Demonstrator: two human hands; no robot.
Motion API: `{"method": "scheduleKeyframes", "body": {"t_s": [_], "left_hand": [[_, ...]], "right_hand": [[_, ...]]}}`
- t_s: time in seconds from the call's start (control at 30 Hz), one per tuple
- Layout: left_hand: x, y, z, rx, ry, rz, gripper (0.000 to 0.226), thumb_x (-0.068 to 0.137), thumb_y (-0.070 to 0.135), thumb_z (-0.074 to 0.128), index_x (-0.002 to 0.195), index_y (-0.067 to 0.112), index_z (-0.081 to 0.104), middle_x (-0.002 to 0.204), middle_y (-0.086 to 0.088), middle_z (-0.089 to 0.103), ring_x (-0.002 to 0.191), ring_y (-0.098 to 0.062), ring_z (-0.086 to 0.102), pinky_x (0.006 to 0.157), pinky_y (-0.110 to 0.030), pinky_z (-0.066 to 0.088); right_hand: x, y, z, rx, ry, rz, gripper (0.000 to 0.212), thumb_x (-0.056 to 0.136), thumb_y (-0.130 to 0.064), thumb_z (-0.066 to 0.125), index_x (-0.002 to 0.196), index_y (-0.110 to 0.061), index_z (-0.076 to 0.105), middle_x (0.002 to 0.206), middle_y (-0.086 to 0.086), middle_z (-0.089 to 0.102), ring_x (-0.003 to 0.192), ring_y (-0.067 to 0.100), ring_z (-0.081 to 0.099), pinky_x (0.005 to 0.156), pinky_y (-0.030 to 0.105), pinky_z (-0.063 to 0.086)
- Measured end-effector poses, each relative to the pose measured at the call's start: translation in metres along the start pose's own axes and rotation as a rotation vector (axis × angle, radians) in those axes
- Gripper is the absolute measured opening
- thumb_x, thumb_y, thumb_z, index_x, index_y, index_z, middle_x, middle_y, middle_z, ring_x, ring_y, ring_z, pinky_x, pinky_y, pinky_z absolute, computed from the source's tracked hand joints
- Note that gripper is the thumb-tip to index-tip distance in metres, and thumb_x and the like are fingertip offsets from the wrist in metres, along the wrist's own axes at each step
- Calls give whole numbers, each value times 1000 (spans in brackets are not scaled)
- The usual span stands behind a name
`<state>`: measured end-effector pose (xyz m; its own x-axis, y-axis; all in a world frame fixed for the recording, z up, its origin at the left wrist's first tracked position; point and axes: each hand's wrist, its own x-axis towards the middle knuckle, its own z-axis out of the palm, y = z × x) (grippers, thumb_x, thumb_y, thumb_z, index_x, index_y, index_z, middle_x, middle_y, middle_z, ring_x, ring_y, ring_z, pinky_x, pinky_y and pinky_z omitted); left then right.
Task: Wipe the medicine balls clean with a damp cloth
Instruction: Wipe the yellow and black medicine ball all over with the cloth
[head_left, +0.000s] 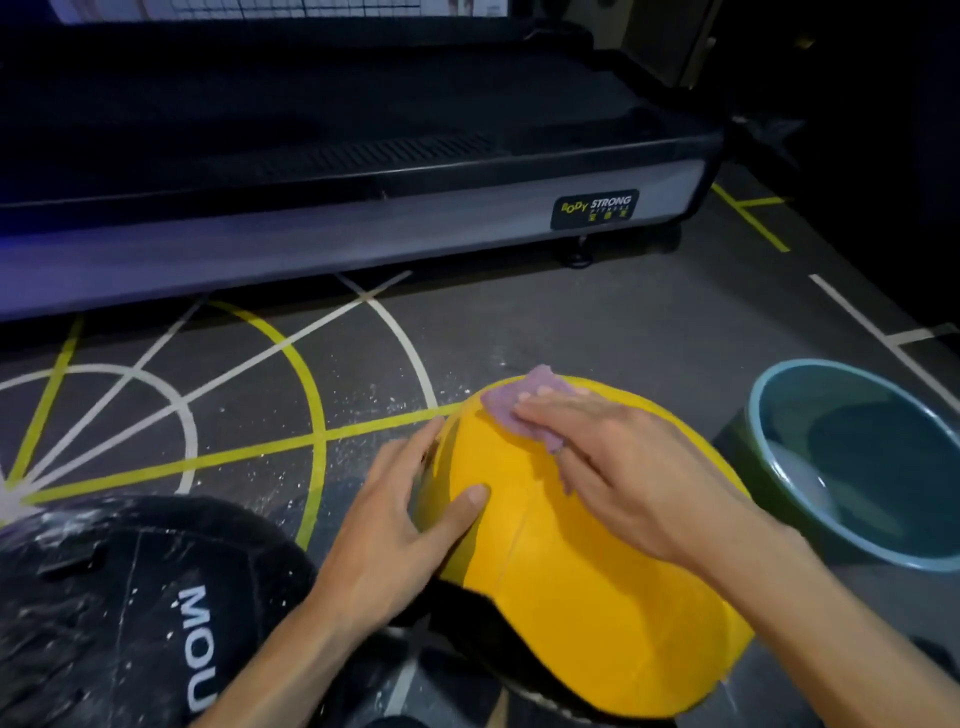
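A yellow medicine ball with a black panel (587, 582) sits on the floor in front of me. My right hand (618, 467) lies flat on its top with straight fingers, pressing a purple cloth (514, 402) against the far side. My left hand (410, 519) rests on the ball's left side, thumb on the yellow surface, fingers reaching round the edge. A black medicine ball (119, 608) with white lettering and white dusty marks lies at the lower left, beside my left forearm.
A teal basin (769, 415) holding water stands on the floor to the right of the yellow ball. A treadmill base (363, 218) runs across the back. The grey floor (571, 322) has yellow and white lines and white specks.
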<state>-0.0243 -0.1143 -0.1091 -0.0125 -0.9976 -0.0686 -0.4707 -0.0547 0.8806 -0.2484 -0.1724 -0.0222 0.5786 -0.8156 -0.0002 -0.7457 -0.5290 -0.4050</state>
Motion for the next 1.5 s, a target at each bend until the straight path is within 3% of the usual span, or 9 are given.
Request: {"method": "scheduleKeyframes", "body": {"t_s": [0.2,0.4,0.53,0.67,0.9,1.03,1.2,1.4,1.5], "left_hand": [[1,26,3,148,-162,152,63,86,74,57,145,66,36,156,43,18,147,11,15,119,-39,25],[13,18,0,214,-116,194,47,98,67,49,143,68,36,156,42,22,147,5,21,116,-40,29],[26,-1,-19,248,-106,117,47,97,56,48,141,69,38,156,31,30,145,-7,32,118,-46,32],[47,1,-47,334,77,65,41,105,31,54,132,62,47,151,10,44,129,-14,49,106,-41,41],[36,39,-34,508,-272,127,91,60,104,41,144,71,28,155,47,15,147,-1,14,121,-50,25],[31,38,-38,488,-268,138,93,58,103,48,143,70,32,151,51,19,147,0,16,120,-50,26],[26,32,-31,472,-267,168,87,58,99,55,139,68,41,151,49,22,147,-1,18,119,-48,28],[35,19,-37,429,-273,161,85,58,95,60,137,70,42,148,50,27,144,2,19,117,-50,26],[51,15,-44,416,-266,143,81,64,92,62,138,67,44,152,43,30,145,-10,27,116,-54,29]], "right_hand": [[-24,81,-1,122,172,393,40,107,-45,37,136,-33,62,137,-12,65,114,12,67,92,26,51],[-51,36,19,180,144,38,47,104,-44,34,146,-39,52,148,-23,52,134,-12,45,115,15,33],[-82,103,37,278,343,472,39,106,-29,45,143,-37,56,97,-9,77,75,-2,68,67,15,54],[-109,125,82,536,336,568,41,108,-16,45,145,-32,56,141,-22,59,131,-3,54,112,26,43],[-94,113,143,1094,375,862,41,111,-10,34,127,-21,70,97,22,71,79,28,63,76,46,52],[-55,82,97,1031,518,652,35,110,-22,43,136,-33,64,137,-17,64,130,1,55,114,40,43],[-21,3,68,449,202,-38,40,111,-29,39,150,-33,49,157,-14,45,142,-2,40,121,25,31],[-31,112,77,590,186,545,37,107,-38,40,139,-39,59,146,-14,57,131,9,56,116,41,40],[-40,100,88,868,323,477,38,109,-22,40,139,-29,62,144,-16,59,138,6,50,115,40,43]]}}
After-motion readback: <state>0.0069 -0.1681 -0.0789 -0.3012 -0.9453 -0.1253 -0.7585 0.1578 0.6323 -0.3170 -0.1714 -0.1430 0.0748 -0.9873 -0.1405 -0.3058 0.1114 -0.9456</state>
